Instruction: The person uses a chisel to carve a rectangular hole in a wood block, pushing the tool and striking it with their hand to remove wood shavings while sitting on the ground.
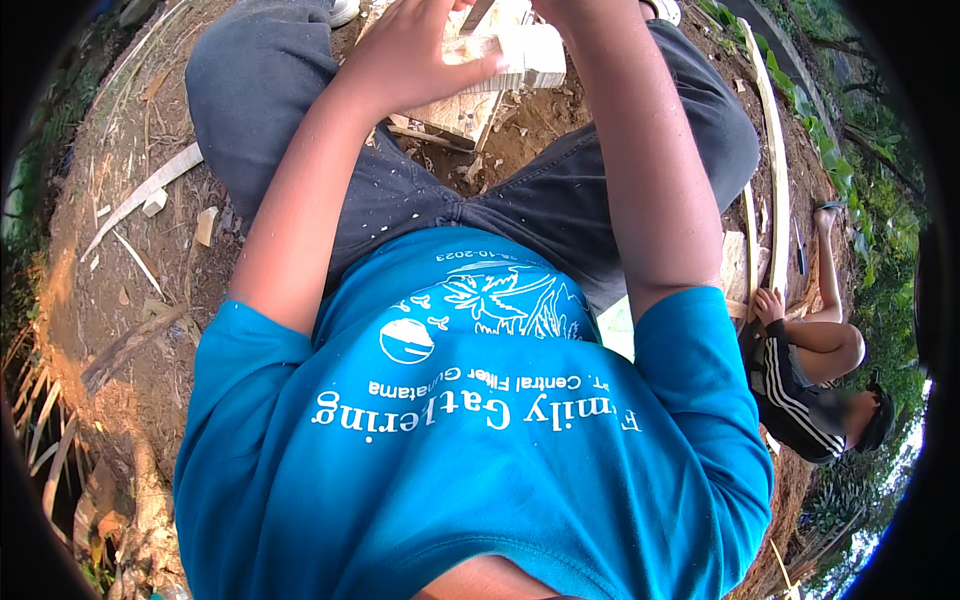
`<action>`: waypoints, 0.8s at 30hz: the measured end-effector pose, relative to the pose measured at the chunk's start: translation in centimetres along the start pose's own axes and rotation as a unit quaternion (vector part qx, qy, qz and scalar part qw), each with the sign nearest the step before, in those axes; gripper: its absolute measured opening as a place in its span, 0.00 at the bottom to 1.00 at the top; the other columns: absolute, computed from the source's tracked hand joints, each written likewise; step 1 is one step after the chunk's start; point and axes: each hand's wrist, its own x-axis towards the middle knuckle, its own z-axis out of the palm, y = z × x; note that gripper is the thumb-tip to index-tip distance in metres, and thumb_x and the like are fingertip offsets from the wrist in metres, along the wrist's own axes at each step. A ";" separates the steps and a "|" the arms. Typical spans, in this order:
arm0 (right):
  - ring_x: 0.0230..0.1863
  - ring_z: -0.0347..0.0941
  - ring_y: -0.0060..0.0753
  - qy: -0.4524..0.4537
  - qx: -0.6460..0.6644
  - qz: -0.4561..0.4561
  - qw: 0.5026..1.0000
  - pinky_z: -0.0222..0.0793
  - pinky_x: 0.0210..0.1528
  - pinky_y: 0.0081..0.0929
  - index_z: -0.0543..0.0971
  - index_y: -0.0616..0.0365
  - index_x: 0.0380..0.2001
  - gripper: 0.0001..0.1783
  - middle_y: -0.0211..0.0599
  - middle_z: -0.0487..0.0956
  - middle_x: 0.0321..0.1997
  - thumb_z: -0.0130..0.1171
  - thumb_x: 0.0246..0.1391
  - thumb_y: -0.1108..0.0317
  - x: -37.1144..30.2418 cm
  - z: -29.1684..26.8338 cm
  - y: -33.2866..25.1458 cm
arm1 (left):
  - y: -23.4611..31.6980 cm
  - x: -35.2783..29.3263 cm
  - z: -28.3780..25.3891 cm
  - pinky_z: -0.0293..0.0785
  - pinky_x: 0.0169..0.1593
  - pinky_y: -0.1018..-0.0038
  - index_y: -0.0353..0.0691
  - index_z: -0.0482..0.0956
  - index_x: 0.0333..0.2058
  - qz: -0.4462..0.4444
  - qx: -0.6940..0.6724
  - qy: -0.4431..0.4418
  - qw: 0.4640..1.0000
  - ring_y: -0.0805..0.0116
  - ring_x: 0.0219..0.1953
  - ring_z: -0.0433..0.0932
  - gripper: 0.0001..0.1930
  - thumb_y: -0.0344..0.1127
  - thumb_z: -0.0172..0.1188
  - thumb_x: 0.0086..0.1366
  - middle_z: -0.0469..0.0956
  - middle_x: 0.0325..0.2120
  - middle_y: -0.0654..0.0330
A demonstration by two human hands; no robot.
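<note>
A pale, squared wooden block (532, 57) lies between my knees at the top of the view, over another flat wooden piece (462, 112). My left hand (425, 58) grips the block from its left side, the thumb stretched across its near end. The other fingers of that hand are largely cut off by the upper edge. Beside them stands a narrow, dark strip (479, 16), too little seen to name. Just right of it, my right hand (578, 8) reaches up to the block's far side. Its fingers lie beyond the picture, so what it holds is hidden.
Wood chips and offcuts (206, 226) litter the brown soil on the left, with a curved strip of wood (150, 195). Long pale poles (772, 150) lie on the right. Another person (800, 370) sits beyond them, a hand on the wood. Green plants border the ground.
</note>
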 end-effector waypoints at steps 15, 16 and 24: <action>0.10 0.58 0.16 0.100 -0.025 0.045 0.994 0.51 0.13 0.20 0.71 0.48 0.19 0.21 0.20 0.66 0.12 0.64 0.66 0.58 -0.5 0.2 2.2 | -2.7 -1.1 1.5 0.72 0.60 0.56 0.30 0.79 0.48 -0.036 0.009 -0.031 0.999 0.41 0.57 0.75 0.39 0.56 0.78 0.47 0.78 0.50 0.38; 0.10 0.59 0.16 0.097 -0.029 0.041 0.994 0.51 0.13 0.20 0.72 0.48 0.19 0.21 0.21 0.67 0.12 0.63 0.66 0.59 -0.5 0.5 2.5 | -3.0 -1.3 1.5 0.72 0.60 0.56 0.30 0.79 0.47 -0.044 0.004 -0.037 0.998 0.41 0.56 0.75 0.38 0.56 0.78 0.47 0.78 0.49 0.38; 0.10 0.59 0.17 0.099 -0.034 0.067 0.992 0.53 0.13 0.21 0.74 0.51 0.21 0.18 0.22 0.68 0.12 0.62 0.65 0.62 -0.1 0.4 3.5 | -2.7 -0.6 0.8 0.73 0.57 0.56 0.29 0.80 0.42 -0.031 -0.001 -0.058 0.998 0.40 0.53 0.77 0.34 0.54 0.78 0.47 0.79 0.47 0.37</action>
